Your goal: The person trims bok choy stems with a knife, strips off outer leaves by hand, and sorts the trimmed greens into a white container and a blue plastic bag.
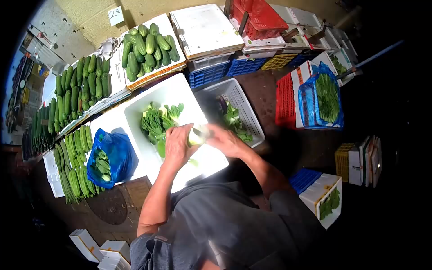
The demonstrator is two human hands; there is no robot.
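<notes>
My left hand point(177, 143) is closed around a pale green-and-white bok choy point(196, 136) above the white foam box point(173, 83). Against its right end is my right hand point(226, 141), its fingertips smeared by motion. Whether those fingers grip the stalk or hold a small tool, I cannot tell. Leafy bok choy point(155, 122) lies inside the foam box, just beyond my left hand. To the right, a grey perforated crate point(249, 110) holds more green leaves point(234, 119), partly hidden by my right hand.
A blue plastic bag point(120, 155) of greens stands left of the box. Beyond are cucumbers point(148, 45), dark green gourds point(81, 85) and ridged gourds point(81, 148). Foam lids point(204, 29) and a red basket point(265, 20) stand behind. Another bag of greens point(327, 99) sits right.
</notes>
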